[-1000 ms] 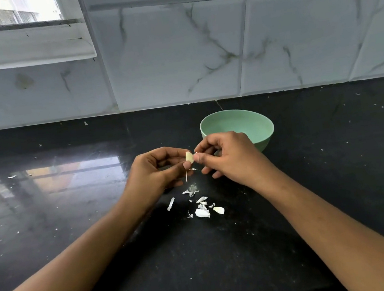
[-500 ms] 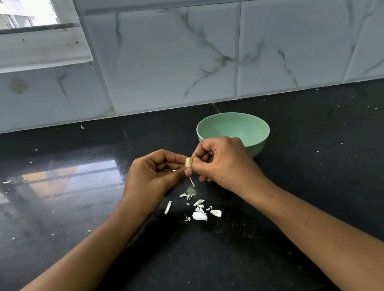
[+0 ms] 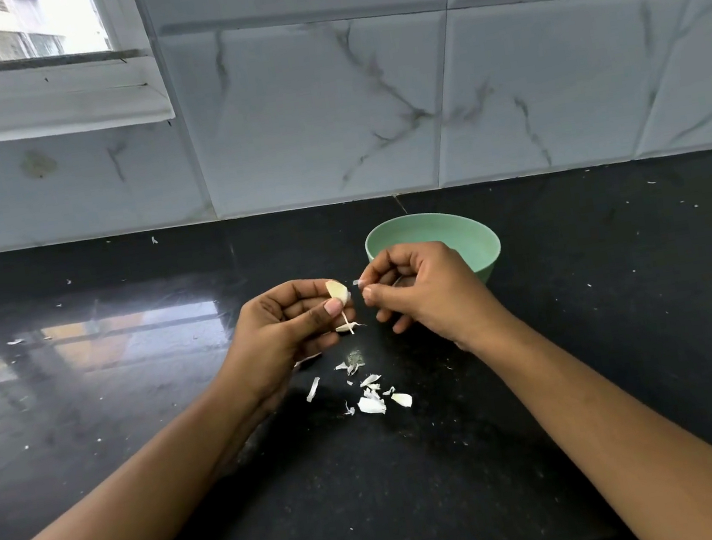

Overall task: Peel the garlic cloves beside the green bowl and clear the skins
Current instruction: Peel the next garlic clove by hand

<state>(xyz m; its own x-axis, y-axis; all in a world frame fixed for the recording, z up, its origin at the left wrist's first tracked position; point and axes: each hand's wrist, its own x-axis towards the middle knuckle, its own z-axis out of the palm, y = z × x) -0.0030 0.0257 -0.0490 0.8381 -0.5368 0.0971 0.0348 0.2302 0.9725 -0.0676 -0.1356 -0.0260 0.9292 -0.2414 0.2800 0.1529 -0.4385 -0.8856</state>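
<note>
One garlic clove [image 3: 337, 291], nearly bare, is sitting pinched in the left hand [image 3: 285, 330] beside the green bowl [image 3: 490, 264] while the right hand [image 3: 428, 289] is pinching a small scrap [image 3: 356, 283] of skin, and loose skins [image 3: 370, 402] are lying on the counter [image 3: 136, 415], not yet cleared.
</note>
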